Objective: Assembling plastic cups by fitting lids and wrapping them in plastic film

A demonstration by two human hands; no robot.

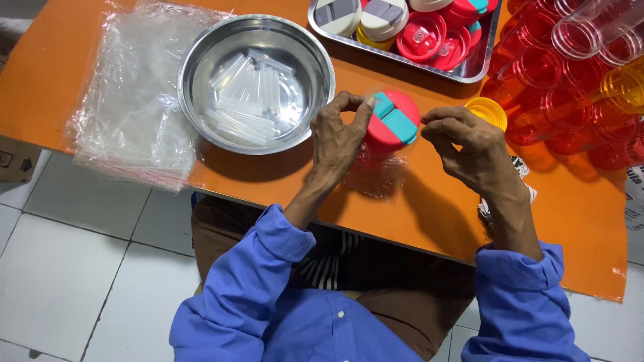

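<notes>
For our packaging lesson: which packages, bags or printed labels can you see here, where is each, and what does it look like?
Clear plastic bags: flat stack, table's left end, beside the steel bowl.
Cardboard box: brown, on the floor at the left edge, dark printed symbol.
Printed white packaging: right edge, mostly cut off.
No screens or signs.

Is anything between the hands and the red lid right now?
No. Both hands are already at the red lid: the left hand touches its left edge, the right hand its right. Nothing lies between. The steel bowl sits off to the left, the yellow cup just behind the right hand.
</notes>
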